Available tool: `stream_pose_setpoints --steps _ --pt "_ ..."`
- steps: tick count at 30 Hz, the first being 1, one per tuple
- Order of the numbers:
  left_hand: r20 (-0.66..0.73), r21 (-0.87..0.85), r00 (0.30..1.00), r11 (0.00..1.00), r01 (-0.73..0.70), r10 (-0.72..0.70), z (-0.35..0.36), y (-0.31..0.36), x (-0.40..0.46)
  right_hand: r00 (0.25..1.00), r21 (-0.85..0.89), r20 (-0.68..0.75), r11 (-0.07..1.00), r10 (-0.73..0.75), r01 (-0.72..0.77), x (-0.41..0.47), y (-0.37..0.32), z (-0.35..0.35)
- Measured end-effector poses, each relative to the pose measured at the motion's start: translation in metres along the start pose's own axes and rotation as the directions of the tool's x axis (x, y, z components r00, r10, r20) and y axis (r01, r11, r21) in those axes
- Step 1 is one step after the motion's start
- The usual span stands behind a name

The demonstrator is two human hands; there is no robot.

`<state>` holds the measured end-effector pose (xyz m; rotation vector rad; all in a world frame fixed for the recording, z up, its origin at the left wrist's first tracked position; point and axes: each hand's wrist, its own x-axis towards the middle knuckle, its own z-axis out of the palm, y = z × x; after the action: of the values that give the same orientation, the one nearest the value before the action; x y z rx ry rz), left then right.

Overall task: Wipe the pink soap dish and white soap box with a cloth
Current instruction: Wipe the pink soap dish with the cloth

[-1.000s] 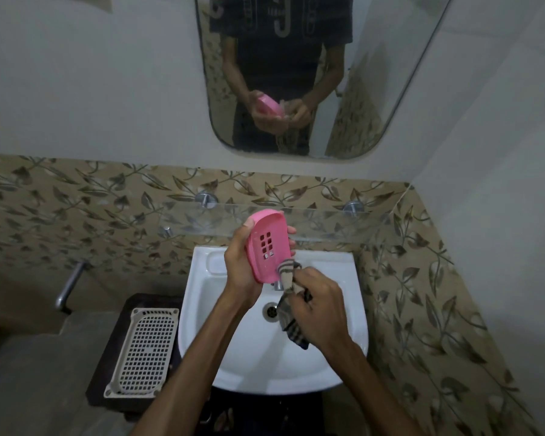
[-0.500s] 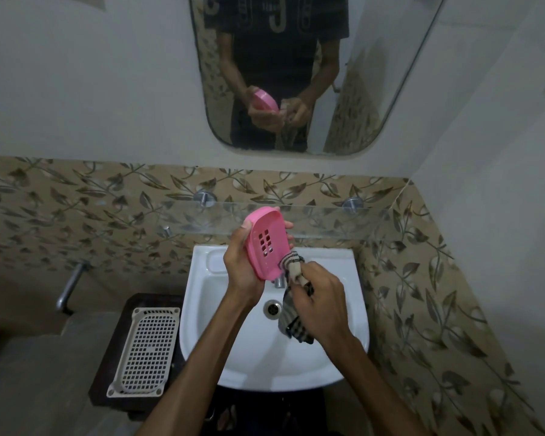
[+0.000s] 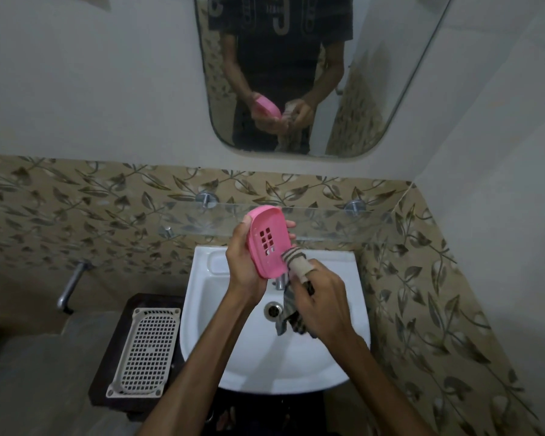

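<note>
My left hand (image 3: pixel 244 265) grips the pink soap dish (image 3: pixel 268 240) and holds it tilted up above the white sink (image 3: pixel 233 357), its slotted face turned toward me. My right hand (image 3: pixel 320 306) grips a striped cloth (image 3: pixel 293 269). The cloth is wrapped over my fingertips and presses on the dish's lower right edge, and its loose end hangs down over the basin. A white perforated soap box (image 3: pixel 147 347) lies on a dark stand (image 3: pixel 114 357) left of the sink, apart from both hands.
A glass shelf (image 3: pixel 337 221) runs along the leaf-patterned tiles just behind the dish. A mirror (image 3: pixel 296 73) above it reflects the person. A metal tap (image 3: pixel 71 284) sticks out at the left wall. The sink drain (image 3: pixel 272 309) and faucet sit below my hands.
The cloth-covered fingers slid from the dish's lower middle to its lower right edge. The dish stayed in my left hand, tilted a little more toward me.
</note>
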<state>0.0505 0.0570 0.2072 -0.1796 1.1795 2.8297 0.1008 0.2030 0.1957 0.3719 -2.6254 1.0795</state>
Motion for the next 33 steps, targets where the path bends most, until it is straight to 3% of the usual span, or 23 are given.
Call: stream_pose_setpoints --steps 3,6,10,13,16,20,23,27,30,33 --pt "0.017 -0.014 1.0 1.0 0.004 -0.004 -0.001 0.0 0.0 0.993 -0.01 0.084 0.996 -0.086 0.087 -0.005 -0.004 0.004" --pt "0.009 0.025 1.0 1.0 -0.013 0.013 -0.002 -0.003 0.0 1.0 -0.003 -0.004 1.0 0.011 -0.011 -0.001 0.003 0.003" --pt "0.003 0.007 1.0 1.0 0.012 -0.012 -0.003 -0.004 0.0 0.994 -0.013 0.086 0.998 -0.066 0.068 -0.004 -0.002 0.005" --pt "0.006 0.032 1.0 0.999 0.008 -0.009 -0.003 -0.004 0.0 1.0 -0.006 -0.001 1.0 0.013 -0.013 0.001 -0.002 0.001" --pt "0.01 0.034 0.999 0.998 0.048 -0.049 -0.005 -0.003 0.001 0.991 -0.033 0.109 0.996 -0.081 0.085 -0.003 -0.006 0.0" --pt "0.009 0.081 0.998 0.995 0.061 -0.062 -0.001 -0.002 0.002 0.998 -0.088 0.056 0.995 -0.033 0.037 0.009 0.0 -0.006" --pt "0.011 0.075 0.997 0.995 0.073 -0.074 -0.005 -0.002 0.001 0.978 -0.081 0.165 0.987 -0.127 0.142 0.003 -0.004 -0.006" --pt "0.019 0.077 0.998 0.995 0.062 -0.064 -0.003 -0.003 0.001 0.995 -0.091 0.08 0.994 -0.059 0.066 0.005 -0.001 -0.004" --pt "0.015 0.064 0.998 0.996 0.068 -0.069 -0.004 -0.003 0.001 0.986 -0.093 0.135 0.989 -0.102 0.115 0.001 -0.004 -0.001" --pt "0.01 0.066 0.998 0.996 0.061 -0.061 -0.004 -0.005 0.001 0.995 -0.101 0.093 0.994 -0.039 0.048 0.005 0.001 -0.002"
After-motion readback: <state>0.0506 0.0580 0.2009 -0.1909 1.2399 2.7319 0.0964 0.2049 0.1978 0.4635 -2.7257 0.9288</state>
